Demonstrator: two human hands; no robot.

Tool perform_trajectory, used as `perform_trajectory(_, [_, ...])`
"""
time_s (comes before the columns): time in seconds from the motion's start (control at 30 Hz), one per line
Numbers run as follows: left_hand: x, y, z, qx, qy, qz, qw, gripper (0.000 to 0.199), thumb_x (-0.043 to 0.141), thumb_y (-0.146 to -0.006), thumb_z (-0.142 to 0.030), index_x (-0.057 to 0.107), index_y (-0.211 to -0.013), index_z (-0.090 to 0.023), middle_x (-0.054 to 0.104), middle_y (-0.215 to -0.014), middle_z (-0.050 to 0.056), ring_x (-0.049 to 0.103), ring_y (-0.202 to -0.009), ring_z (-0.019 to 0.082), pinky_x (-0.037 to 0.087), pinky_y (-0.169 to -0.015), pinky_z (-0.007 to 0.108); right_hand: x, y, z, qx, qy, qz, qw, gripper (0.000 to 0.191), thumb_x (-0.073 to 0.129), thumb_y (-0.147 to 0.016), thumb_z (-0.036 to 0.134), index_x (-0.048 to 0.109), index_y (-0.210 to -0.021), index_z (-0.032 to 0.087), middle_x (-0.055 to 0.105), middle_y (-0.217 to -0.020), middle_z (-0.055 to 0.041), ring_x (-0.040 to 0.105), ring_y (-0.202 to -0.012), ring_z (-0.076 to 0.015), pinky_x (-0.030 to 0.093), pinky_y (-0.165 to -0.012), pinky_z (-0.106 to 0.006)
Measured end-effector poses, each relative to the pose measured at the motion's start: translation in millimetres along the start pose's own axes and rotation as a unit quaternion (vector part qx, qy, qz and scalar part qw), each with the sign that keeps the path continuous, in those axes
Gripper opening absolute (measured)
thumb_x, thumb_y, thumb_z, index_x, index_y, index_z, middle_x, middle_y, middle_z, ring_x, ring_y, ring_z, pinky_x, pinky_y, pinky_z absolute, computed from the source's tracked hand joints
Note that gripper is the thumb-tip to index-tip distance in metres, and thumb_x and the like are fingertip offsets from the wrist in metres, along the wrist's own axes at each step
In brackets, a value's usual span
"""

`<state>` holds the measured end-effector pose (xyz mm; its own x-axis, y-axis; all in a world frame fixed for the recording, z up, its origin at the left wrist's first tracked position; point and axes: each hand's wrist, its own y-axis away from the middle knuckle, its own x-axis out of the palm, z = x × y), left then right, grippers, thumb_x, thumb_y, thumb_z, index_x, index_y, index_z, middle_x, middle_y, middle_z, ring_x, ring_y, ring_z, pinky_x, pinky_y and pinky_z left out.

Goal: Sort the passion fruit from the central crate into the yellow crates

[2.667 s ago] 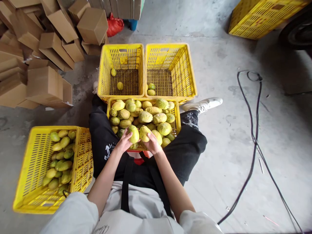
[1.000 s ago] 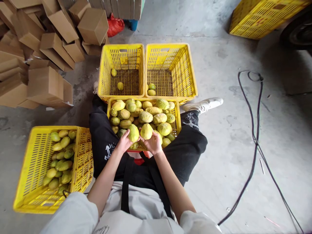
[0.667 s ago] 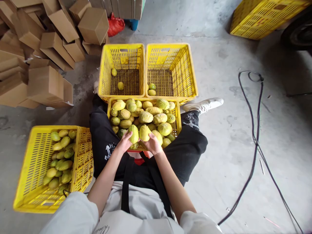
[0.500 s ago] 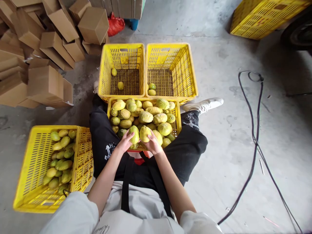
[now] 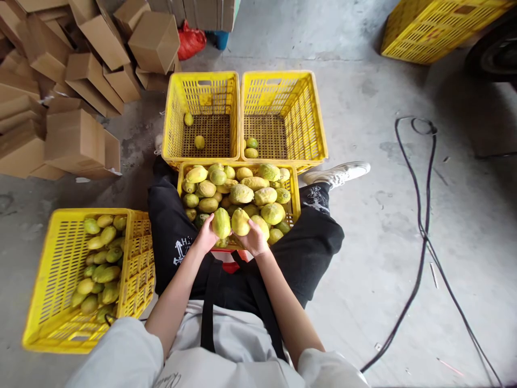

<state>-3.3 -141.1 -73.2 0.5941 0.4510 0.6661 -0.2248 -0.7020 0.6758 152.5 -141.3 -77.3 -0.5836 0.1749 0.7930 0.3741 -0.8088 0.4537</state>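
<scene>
My left hand (image 5: 207,235) is closed around a yellow-green papaya (image 5: 221,223), holding it upright from its left side. Close beside it, my right hand (image 5: 256,237) grips a yellower papaya (image 5: 240,222) from the right. Both fruits are held over the near part of a yellow plastic crate (image 5: 296,202) between my legs. That crate is heaped with lumpy papayas (image 5: 241,194) in mixed green and yellow. My fingers are partly hidden behind the held fruits.
Beyond stand two yellow crates, the left crate (image 5: 166,118) and the right crate (image 5: 321,124), each with a few fruits at the bottom. A tilted crate (image 5: 44,280) at left holds more papayas. Cardboard boxes (image 5: 75,137) pile up behind it. A black cable (image 5: 420,258) lies at right.
The papaya in my left hand has turned slightly, and my left thumb has shifted from its front to its left edge. My right hand and its papaya have hardly moved.
</scene>
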Motion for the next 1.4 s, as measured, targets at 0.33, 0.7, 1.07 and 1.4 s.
perform_trajectory(0.33, [2.0, 5.6, -5.2, -0.004, 0.015, 0.018, 1.0, 0.026, 0.058, -0.08, -0.032, 0.062, -0.097, -0.014, 0.068, -0.104, 0.011, 0.061, -0.106, 0.028, 0.051, -0.089, 0.043, 1.0, -1.7, 4.4, 0.001, -0.011, 0.007, 1.0, 0.031, 0.062, -0.075, 0.043, 0.062, -0.103, 0.028, 0.069, -0.101, -0.0051, 0.061, -0.106, -0.0272, 0.057, -0.08, -0.045])
perform_trajectory(0.7, [1.0, 9.1, 0.3, 0.054, -0.081, 0.082, 0.992, 0.043, 0.073, -0.069, -0.024, 0.055, -0.108, -0.024, 0.061, -0.105, 0.003, 0.059, -0.103, 0.022, 0.051, -0.086, 0.038, -8.0, -0.3, -2.4, -0.02, 0.033, 0.015, 0.999, 0.038, 0.068, -0.073, 0.035, 0.06, -0.11, 0.03, 0.061, -0.116, -0.0015, 0.06, -0.103, -0.0222, 0.059, -0.075, -0.035])
perform_trajectory(1.07, [-5.7, 5.1, 4.4, 0.054, -0.096, 0.05, 0.993, 0.058, 0.077, -0.065, -0.02, 0.052, -0.117, -0.029, 0.06, -0.098, -0.001, 0.061, -0.094, 0.018, 0.051, -0.09, 0.04, -1.5, -1.5, -3.7, -0.014, 0.08, -0.038, 0.996, 0.036, 0.065, -0.074, 0.043, 0.059, -0.108, 0.03, 0.065, -0.106, -0.0014, 0.059, -0.105, -0.0241, 0.054, -0.083, -0.038])
perform_trajectory(1.4, [2.7, 7.6, -5.8, 0.009, 0.021, 0.039, 0.999, 0.028, 0.052, -0.081, -0.03, 0.061, -0.102, -0.013, 0.066, -0.105, 0.012, 0.057, -0.112, 0.03, 0.047, -0.093, 0.051, 0.0, -6.5, 1.4, -0.01, -0.002, -0.012, 1.0, 0.03, 0.057, -0.076, 0.038, 0.058, -0.106, 0.033, 0.064, -0.113, -0.0013, 0.06, -0.106, -0.0235, 0.054, -0.082, -0.039])
